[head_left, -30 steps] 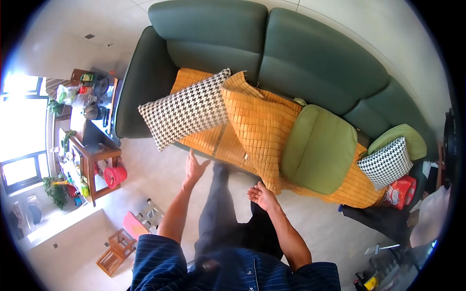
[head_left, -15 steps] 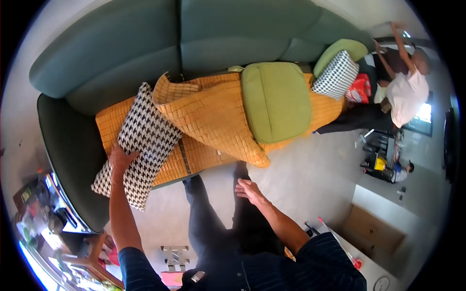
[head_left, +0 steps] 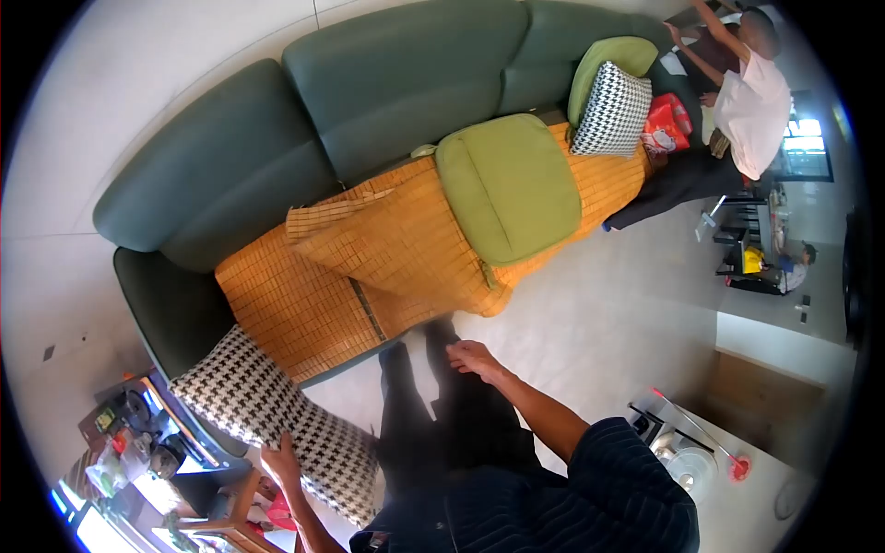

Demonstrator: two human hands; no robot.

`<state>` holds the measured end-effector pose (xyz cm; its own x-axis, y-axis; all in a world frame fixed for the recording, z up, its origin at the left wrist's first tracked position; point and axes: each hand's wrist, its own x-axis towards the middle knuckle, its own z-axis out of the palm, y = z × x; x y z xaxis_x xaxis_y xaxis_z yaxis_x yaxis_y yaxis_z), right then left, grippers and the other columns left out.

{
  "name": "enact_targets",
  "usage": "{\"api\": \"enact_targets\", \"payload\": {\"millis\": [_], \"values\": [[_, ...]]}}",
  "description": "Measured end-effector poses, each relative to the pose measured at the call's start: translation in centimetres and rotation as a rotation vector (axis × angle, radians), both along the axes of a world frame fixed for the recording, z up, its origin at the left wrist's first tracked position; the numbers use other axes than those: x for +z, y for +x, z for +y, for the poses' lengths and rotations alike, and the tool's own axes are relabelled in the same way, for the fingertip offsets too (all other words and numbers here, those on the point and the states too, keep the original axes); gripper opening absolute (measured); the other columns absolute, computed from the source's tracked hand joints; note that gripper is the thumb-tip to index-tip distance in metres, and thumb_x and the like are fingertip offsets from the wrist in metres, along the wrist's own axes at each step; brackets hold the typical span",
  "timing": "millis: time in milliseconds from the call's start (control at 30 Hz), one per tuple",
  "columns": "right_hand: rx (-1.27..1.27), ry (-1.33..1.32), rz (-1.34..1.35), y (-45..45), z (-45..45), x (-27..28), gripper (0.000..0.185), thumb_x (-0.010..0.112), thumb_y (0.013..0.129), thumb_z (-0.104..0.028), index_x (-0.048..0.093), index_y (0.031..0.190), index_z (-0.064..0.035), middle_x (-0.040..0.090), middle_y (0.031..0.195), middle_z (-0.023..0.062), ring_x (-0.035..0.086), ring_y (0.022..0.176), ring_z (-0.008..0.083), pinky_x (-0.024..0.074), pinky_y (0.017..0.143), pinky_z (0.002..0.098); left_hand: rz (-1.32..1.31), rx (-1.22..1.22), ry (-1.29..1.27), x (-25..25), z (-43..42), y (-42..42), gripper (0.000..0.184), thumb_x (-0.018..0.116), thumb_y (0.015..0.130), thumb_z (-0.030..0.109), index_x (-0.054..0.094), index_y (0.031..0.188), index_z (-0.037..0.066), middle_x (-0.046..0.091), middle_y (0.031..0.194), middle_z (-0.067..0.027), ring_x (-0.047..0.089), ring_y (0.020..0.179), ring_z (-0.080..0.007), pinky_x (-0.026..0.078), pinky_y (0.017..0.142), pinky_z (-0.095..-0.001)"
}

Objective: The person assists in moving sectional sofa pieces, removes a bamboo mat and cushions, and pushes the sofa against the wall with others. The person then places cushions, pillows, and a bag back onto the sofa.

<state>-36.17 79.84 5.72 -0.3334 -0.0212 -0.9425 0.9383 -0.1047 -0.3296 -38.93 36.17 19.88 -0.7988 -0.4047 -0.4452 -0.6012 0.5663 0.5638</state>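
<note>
My left hand point(head_left: 284, 464) is closed on the lower edge of a black-and-white houndstooth cushion point(head_left: 277, 415), which hangs tilted off the sofa's left end. My right hand point(head_left: 475, 358) is held over my legs in front of the sofa, fingers loosely bent and holding nothing. Nearest to it is an orange-brown bamboo mat point(head_left: 396, 244) on the seat, its middle folded over on itself. A green square cushion point(head_left: 512, 189) lies on the mat's right part.
The dark green sofa point(head_left: 406, 83) runs across the back. At its right end are a second houndstooth cushion point(head_left: 612, 111), a green cushion point(head_left: 613, 55) and a red packet point(head_left: 666, 123). Another person point(head_left: 751, 111) stands there with arms raised. Cluttered shelves point(head_left: 138, 433) stand at left.
My left hand has taken the houndstooth cushion off the mat, down and towards me past the seat edge. The mat's curled fold has flattened. The view has shifted.
</note>
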Motion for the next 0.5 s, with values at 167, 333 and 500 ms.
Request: {"api": "enact_targets", "payload": {"millis": [167,333,500], "values": [[0.370,-0.173,0.117,-2.2,-4.1,0.7,0.069,0.063,0.076,-0.047,0.043,0.120,0.0018,0.055,0.110,0.0148,0.053,0.100,0.0202,0.0435,0.082,0.0312,0.051,-0.011,0.220,8.3,4.2,-1.4,0.026,0.063,0.073,0.005,0.060,0.098,-0.004,0.064,0.088,-0.0055,0.057,0.079,-0.0123,0.044,0.075,-0.0270],[0.136,-0.461,0.320,-2.2,-3.2,3.7,0.086,0.067,0.073,-0.044,0.027,0.134,-0.0003,0.047,0.125,0.0122,0.044,0.115,0.0231,0.0374,0.093,0.0353,-0.135,-0.445,0.256,10.8,13.6,-9.1,0.029,0.068,0.067,0.011,0.062,0.092,-0.001,0.066,0.080,-0.0092,0.060,0.071,-0.0137,0.046,0.069,-0.0281],[-0.559,-0.867,0.251,-3.1,4.4,0.8,0.054,0.054,0.086,-0.022,0.032,0.133,-0.0051,0.038,0.134,0.0107,0.038,0.120,0.0220,0.0330,0.100,0.0368,-0.087,-0.843,0.404,9.3,28.6,-18.1,0.038,0.069,0.069,0.022,0.061,0.099,0.001,0.064,0.088,-0.0164,0.062,0.080,-0.0227,0.047,0.074,-0.0338]]}}
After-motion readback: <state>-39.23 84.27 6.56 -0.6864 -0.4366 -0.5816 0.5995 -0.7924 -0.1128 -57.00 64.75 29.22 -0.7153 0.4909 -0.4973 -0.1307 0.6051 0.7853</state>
